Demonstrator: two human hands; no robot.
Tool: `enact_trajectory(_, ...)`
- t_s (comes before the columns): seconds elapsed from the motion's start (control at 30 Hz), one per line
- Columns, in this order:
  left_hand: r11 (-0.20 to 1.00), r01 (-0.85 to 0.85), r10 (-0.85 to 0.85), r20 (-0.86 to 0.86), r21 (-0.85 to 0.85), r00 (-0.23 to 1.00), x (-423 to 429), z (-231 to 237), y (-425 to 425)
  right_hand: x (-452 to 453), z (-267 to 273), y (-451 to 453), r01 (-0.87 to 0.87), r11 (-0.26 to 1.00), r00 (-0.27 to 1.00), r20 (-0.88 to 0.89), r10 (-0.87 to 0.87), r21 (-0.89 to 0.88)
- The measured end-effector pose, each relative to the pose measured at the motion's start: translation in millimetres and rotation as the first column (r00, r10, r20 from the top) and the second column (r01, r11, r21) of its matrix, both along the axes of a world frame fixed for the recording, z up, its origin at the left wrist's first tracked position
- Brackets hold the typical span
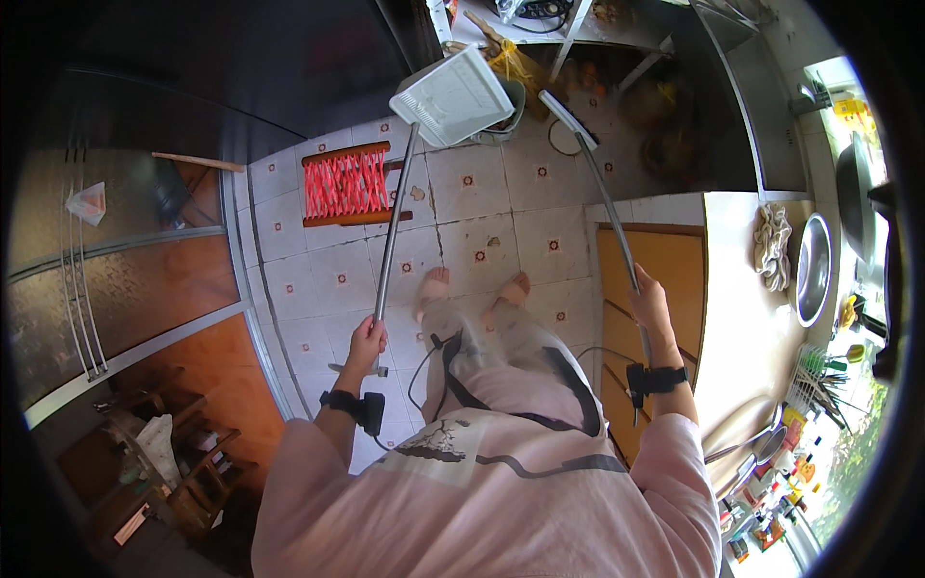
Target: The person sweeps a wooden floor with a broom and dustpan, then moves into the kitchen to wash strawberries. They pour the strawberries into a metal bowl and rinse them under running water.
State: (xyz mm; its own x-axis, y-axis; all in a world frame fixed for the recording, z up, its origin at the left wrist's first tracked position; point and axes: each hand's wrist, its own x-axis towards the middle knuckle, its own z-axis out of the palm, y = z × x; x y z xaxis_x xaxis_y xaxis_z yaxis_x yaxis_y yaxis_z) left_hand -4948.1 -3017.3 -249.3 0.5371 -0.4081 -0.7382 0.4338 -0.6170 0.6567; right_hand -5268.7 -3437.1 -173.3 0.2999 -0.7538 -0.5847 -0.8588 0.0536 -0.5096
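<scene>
My left hand (368,345) grips the metal handle (391,246) of a long-handled dustpan. The white plastic pan (459,101) is tilted at the far end, overlapping a bin (512,119) that it partly hides; whether they touch I cannot tell. In my right hand (652,307) is the metal handle (611,206) of a broom. Its narrow white head (569,119) with dark bristles is by the floor at the shadowed space under the counter, next to a pale ring (565,137).
A low folding stool (347,184) with red woven cord stands on the tiled floor (470,217) to the left. Sliding glass doors (144,274) line the left side. On the right, a counter (730,289) holds work gloves (772,247), a metal basin (813,269) and several bottles.
</scene>
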Motion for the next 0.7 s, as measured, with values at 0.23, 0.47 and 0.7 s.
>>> enact_trajectory(0.23, 0.984, -0.166, 0.178, -0.337, 0.064, 0.925, -34, 59, 2, 14, -1, -8, 0.023, 0.991, 0.992, 0.122, -0.039, 0.131)
enact_trajectory(0.47, 0.977, -0.159, 0.209, -0.518, 0.140, 0.829, -45, 50, -17, -13, 10, 14, 0.060, 0.992, 0.993, 0.090, -0.070, 0.108)
enact_trajectory(0.7, 0.953, -0.186, 0.299, -0.663, 0.238, 0.686, 25, -21, -86, -59, 32, 40, -0.289, 0.934, 0.956, -0.007, 0.294, -0.208)
